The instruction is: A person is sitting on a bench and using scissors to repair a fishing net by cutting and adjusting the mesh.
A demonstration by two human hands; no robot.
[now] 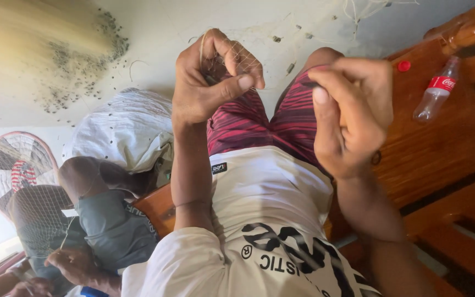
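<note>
Fine fishing net (243, 55) stretched across upper centre of the frame, left hand (207, 77) pinching its mesh between thumb and curled fingers, right hand (353, 115) closed in a fist just right of centre, clear plastic bottle (437, 91) lying on wooden bench (441, 159) at upper right, another person's hands (72, 264) working mesh at lower left.

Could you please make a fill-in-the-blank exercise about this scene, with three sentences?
1. The left hand pinches a thin fishing ____ above the knees.
2. The plastic bottle lies on a ____ bench.
3. The loose cap near the bottle is ____ in colour.
Missing words: net; wooden; red.
</note>
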